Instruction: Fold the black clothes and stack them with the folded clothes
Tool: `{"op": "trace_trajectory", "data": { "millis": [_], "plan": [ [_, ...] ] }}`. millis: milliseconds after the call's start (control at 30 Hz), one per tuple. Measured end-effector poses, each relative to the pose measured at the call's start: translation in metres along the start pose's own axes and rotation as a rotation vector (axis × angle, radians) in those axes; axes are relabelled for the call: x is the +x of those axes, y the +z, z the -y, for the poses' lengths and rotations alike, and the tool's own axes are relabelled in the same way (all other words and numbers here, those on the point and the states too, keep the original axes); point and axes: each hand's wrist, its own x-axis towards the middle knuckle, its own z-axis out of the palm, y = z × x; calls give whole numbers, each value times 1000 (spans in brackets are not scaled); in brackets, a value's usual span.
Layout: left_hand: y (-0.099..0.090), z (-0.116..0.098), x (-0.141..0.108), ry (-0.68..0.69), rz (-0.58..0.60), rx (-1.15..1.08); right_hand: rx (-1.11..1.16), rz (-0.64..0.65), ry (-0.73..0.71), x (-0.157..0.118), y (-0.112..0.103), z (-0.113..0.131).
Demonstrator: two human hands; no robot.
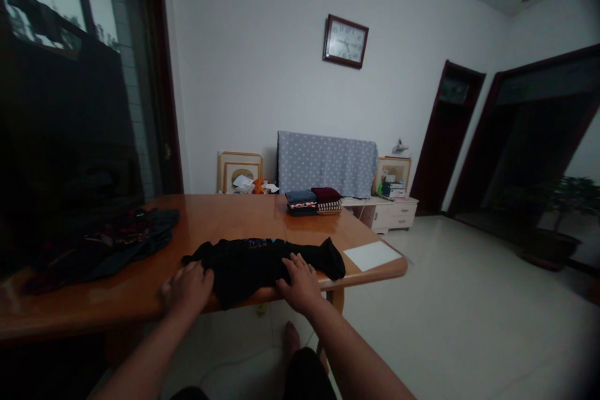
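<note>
Head view. A black garment (244,269) lies bunched on the near edge of the varnished wooden table (215,219), part of it hanging over that edge, with a small patch of coloured print along its far side. The left hand (187,289) is on the garment's left end at the table edge, its fingers (190,275) curved over the cloth and close together; whether they pinch the fabric cannot be determined. The right hand (300,284) rests on the garment's right portion, its fingers (294,265) spread wide and lying flat on the cloth, not gripping.

Other items on record, relative to the table: a dark crumpled garment (112,244) lies at its left side, well apart from the left hand. Two stacks of folded clothes (309,201) stand at its far edge, side by side. A white sheet (372,255) lies at its right corner, just beside the black garment's right end. A white cabinet (394,212) stands beyond the far right corner.
</note>
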Motion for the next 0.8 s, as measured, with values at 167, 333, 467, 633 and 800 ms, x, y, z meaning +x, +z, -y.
{"op": "trace_trajectory", "data": {
  "millis": [167, 333, 467, 633, 800],
  "plan": [
    [-7, -45, 35, 14, -8, -244, 116, -99, 57, 31, -13, -14],
    [-6, -111, 67, 112, -28, -412, 573, -220, 199, 80, -32, -32],
    [6, -155, 93, 201, -1, -338, 756, -224, 220, 111, -47, -42],
    [51, -175, 114, 239, 172, -261, 934, -26, 189, 134, -59, -58],
    [97, -166, 117, 260, 254, -209, 885, -53, 242, 167, -83, -107]
  ]
}}
